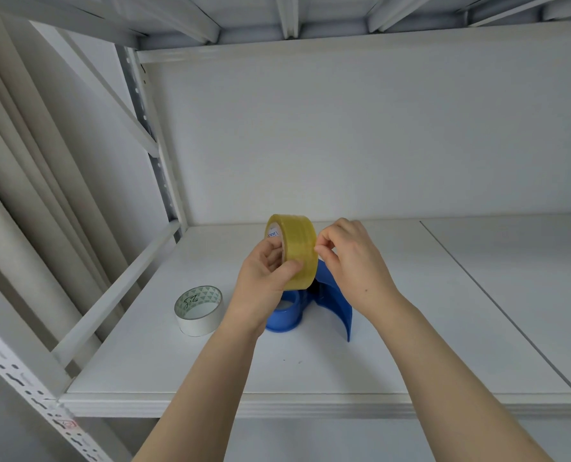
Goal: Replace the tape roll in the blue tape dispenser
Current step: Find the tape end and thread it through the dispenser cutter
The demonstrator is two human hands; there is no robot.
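Above the blue tape dispenser (310,303), yellow tape roll (294,251) gripped upright in left hand (267,278); right hand (350,258) pinching at its rim, probably seeking the tape end. Left of left hand, spent core (199,310) already out. Loading not yet done. Dispenser hub half hidden behind hands.

White shelf (410,328); beige curtain (27,195) left, possibly fabric.
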